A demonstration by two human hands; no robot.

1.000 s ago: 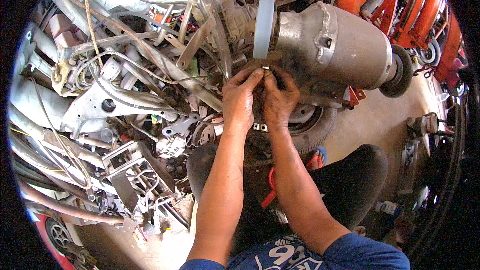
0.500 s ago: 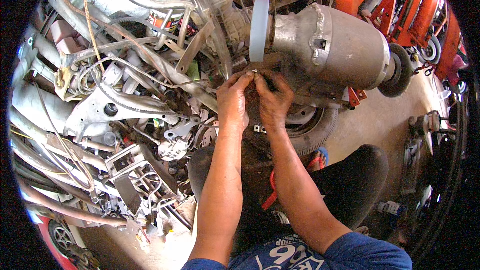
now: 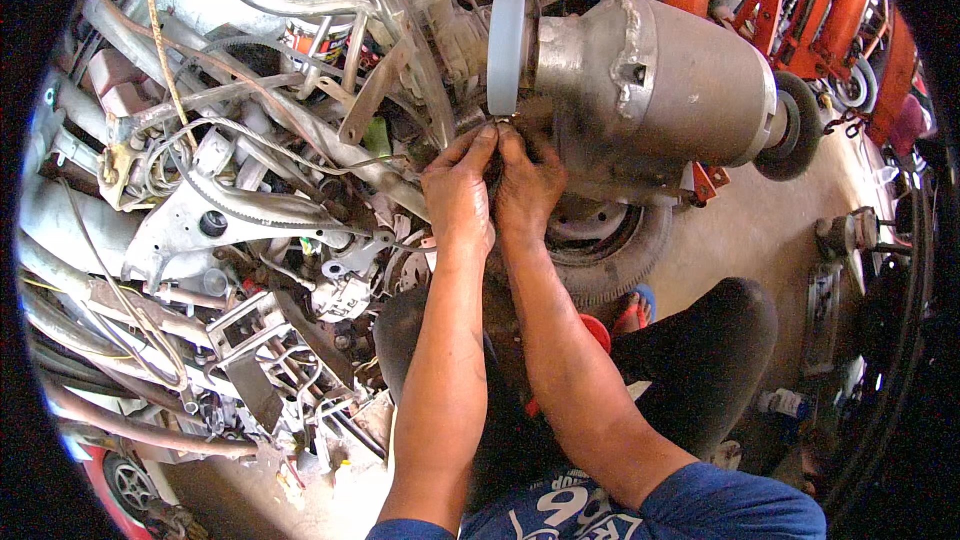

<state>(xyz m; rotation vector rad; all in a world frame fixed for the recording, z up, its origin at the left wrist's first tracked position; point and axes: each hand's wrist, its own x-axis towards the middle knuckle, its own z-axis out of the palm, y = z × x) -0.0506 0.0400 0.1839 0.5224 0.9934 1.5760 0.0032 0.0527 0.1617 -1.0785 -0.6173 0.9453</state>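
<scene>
Both hands, left hand (image 3: pixel 458 195) and right hand (image 3: pixel 525 190), apparently pinch a small part beneath the metal housing (image 3: pixel 650 80).

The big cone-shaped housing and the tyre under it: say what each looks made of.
Cone-shaped housing: apparently bare metal, dull silver-grey, with a rough weld seam along it. Tyre: looks like black rubber, matt and dusty, around a metal wheel hub. Both hands work at the housing's lower edge.

Far left of centre, among the tubes and brackets: a small can-like container (image 3: pixel 303 39), orange and white band with dark printing, mostly hidden behind metal bars. Near right on the floor, past the knee: a small white bottle-like container (image 3: pixel 783 403) with a blue patch, lying on its side. No signs or screens in view.
</scene>
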